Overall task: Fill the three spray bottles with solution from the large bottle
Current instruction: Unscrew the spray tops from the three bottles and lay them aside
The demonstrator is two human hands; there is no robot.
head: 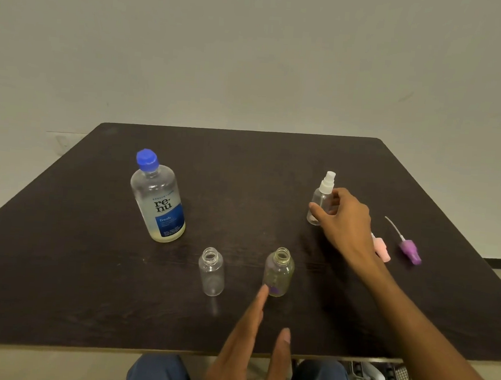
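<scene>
The large clear bottle (pixel 158 196) with a blue cap and blue label stands upright at the left of the dark table (pixel 60 265). Two small clear bottles stand uncapped near the front: one (pixel 211 271) at the left, one (pixel 279 272) at the right with a yellowish tint. My left hand (pixel 250 347) hovers open, its index fingertip by the base of that right bottle. A third small bottle (pixel 321 199) with a white spray top stands at the far right; my right hand (pixel 345 220) curls around it.
A pink spray top (pixel 383 249) and a purple spray top (pixel 409 250) with its dip tube lie on the table to the right of my right arm. My knees show below the table's front edge, and a wire basket (pixel 384 377) sits on the floor.
</scene>
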